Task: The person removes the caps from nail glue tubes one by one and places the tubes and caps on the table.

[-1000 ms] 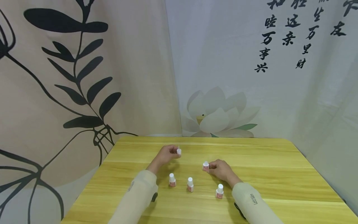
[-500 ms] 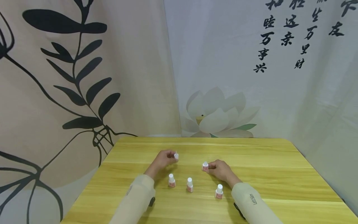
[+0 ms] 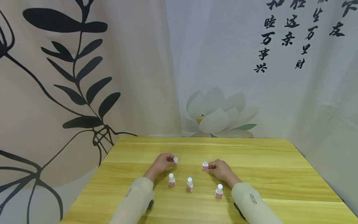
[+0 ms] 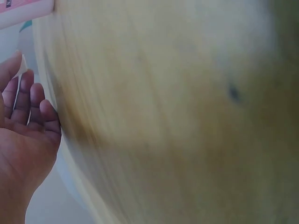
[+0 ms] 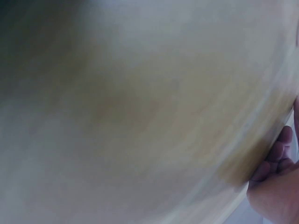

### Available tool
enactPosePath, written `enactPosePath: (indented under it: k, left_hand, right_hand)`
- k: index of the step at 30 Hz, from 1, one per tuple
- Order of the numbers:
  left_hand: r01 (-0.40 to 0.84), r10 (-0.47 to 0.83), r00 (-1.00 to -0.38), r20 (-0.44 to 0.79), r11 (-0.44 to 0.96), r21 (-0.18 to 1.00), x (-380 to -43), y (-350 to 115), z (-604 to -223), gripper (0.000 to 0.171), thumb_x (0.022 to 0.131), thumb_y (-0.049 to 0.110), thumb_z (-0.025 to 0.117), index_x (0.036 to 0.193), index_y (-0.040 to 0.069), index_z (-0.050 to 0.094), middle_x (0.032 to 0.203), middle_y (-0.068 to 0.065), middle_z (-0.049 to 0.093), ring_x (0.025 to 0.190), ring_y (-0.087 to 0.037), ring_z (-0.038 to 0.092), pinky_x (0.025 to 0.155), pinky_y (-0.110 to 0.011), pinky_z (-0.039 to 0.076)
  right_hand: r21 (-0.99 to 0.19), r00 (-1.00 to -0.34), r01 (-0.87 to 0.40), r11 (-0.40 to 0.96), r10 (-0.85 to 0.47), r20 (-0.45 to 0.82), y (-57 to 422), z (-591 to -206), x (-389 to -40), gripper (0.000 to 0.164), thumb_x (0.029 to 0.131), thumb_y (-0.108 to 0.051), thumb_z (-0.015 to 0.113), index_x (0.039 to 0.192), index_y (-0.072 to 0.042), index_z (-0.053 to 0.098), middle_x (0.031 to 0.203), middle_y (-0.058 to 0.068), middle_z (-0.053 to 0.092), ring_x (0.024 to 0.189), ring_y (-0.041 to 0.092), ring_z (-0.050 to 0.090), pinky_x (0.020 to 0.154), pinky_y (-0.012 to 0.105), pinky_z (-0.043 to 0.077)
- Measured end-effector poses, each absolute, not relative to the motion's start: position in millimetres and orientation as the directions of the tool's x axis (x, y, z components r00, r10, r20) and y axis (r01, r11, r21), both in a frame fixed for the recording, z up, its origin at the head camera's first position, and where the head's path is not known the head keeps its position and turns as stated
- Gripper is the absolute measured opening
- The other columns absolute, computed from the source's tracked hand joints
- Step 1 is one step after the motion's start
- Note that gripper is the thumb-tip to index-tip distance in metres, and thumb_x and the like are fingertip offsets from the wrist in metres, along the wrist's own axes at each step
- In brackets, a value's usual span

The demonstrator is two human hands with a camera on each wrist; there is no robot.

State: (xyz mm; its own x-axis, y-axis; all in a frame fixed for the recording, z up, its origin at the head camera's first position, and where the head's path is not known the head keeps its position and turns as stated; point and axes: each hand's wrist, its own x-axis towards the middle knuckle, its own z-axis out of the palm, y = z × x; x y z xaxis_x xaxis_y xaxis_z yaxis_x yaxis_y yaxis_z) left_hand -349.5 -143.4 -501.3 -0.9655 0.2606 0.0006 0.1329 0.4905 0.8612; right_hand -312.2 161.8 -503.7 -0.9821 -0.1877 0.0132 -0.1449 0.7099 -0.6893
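In the head view my left hand point(image 3: 163, 165) pinches a small white cap point(image 3: 175, 160) between thumb and fingertips, above the table. The left wrist view shows the same left hand point(image 4: 28, 126) with a bit of the white cap point(image 4: 22, 65) at its fingertips. My right hand point(image 3: 222, 170) holds a small white bottle point(image 3: 205, 167) with a red-and-white label by its right side, upright on the table. Only part of the right hand point(image 5: 275, 186) appears in the right wrist view, its bottle out of sight there.
Nearer the person stand a capped bottle point(image 3: 172, 180) on the left, a second capped bottle point(image 3: 190, 185) beside it, and a third capped bottle point(image 3: 219, 191) by the right forearm. They share a wooden table point(image 3: 265, 161) with a printed curtain point(image 3: 139, 77) behind.
My left hand has come down and slightly left, toward the person, with the white cap. The thin tip seen on the cap earlier no longer shows. The right hand and its bottle stay in place.
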Motion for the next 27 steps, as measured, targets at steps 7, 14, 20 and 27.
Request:
enactPosePath:
  k: [7, 14, 20, 27]
  left_hand:
    - [0.125, 0.266, -0.964, -0.017, 0.509, 0.852, -348.8, -143.2, -501.9, 0.020, 0.086, 0.009, 0.076, 0.103, 0.006, 0.068, 0.096, -0.003, 0.064, 0.093, -0.019, 0.059, 0.088, -0.040, 0.050]
    - [0.122, 0.270, -0.963, -0.029, 0.528, 0.841, -348.8, -143.4, -502.1, 0.021, 0.086, 0.008, 0.076, 0.106, 0.005, 0.068, 0.096, -0.003, 0.064, 0.092, -0.019, 0.058, 0.087, -0.038, 0.051]
    - [0.130, 0.288, -0.957, -0.032, 0.526, 0.840, -348.1, -144.5, -503.3, 0.022, 0.085, 0.007, 0.077, 0.105, 0.004, 0.069, 0.095, -0.004, 0.065, 0.091, -0.019, 0.059, 0.087, -0.038, 0.051]
    - [0.173, 0.305, -0.952, 0.000, 0.542, 0.822, -348.4, -143.7, -503.7, 0.021, 0.083, 0.004, 0.078, 0.102, 0.003, 0.070, 0.092, -0.003, 0.064, 0.087, -0.018, 0.058, 0.082, -0.036, 0.051]
  right_hand:
    - [-0.689, -0.983, -0.139, 0.711, -0.186, 0.006, 161.8, -503.4, -311.9, 0.013, 0.088, -0.016, 0.076, 0.101, -0.016, 0.078, 0.091, -0.002, 0.063, 0.087, 0.017, 0.058, 0.086, 0.045, 0.049]
    - [-0.692, -0.983, -0.140, 0.708, -0.185, 0.010, 161.3, -503.5, -311.4, 0.012, 0.088, -0.015, 0.076, 0.099, -0.017, 0.078, 0.090, -0.002, 0.062, 0.085, 0.017, 0.056, 0.084, 0.044, 0.048]
    - [-0.690, -0.983, -0.140, 0.710, -0.185, 0.009, 161.6, -503.9, -311.6, 0.012, 0.088, -0.016, 0.076, 0.100, -0.017, 0.078, 0.090, -0.001, 0.062, 0.085, 0.017, 0.056, 0.084, 0.044, 0.049]
    - [-0.687, -0.982, -0.147, 0.711, -0.189, 0.015, 161.8, -504.2, -312.2, 0.012, 0.088, -0.016, 0.076, 0.099, -0.017, 0.078, 0.089, -0.002, 0.062, 0.084, 0.016, 0.056, 0.083, 0.043, 0.049]
